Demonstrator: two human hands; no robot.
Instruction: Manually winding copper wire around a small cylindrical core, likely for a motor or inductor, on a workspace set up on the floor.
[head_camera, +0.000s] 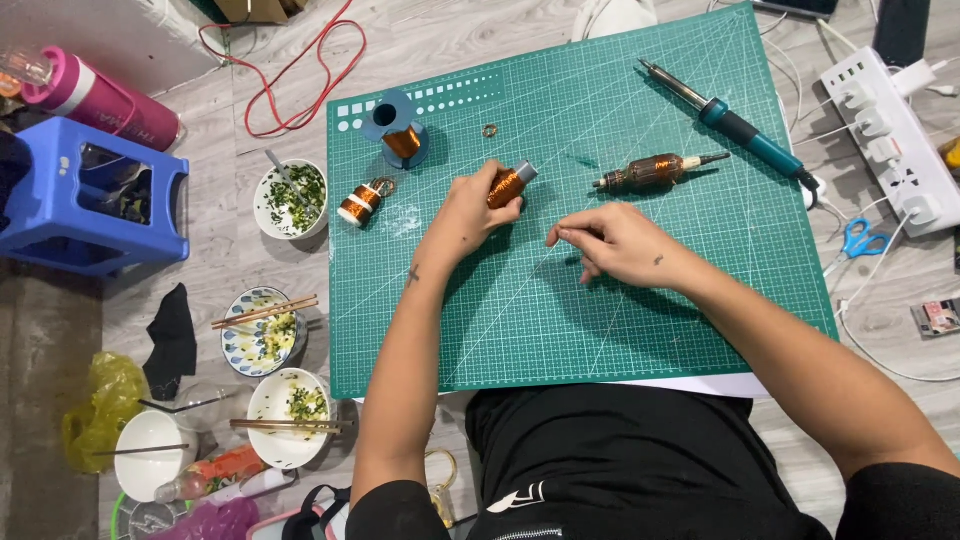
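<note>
My left hand (470, 213) grips a small spool of copper wire (509, 184) on the green cutting mat (560, 300). My right hand (610, 243) rests to its right with thumb and fingers pinched together, perhaps on a thin wire that is too fine to see. A motor armature with copper windings (655, 171) lies beyond the right hand. A teal-handled soldering iron (735, 122) lies at the mat's far right. Two more copper spools sit to the left, one on a blue reel (400, 137), the other (360, 203) at the mat's edge.
A white power strip (890, 130) and blue scissors (860, 240) lie right of the mat. Left of it are bowls with food scraps (290, 200), chopsticks on a plate (262, 315), a blue stool (90, 195), a pink bottle (95, 100) and a red cable (290, 75).
</note>
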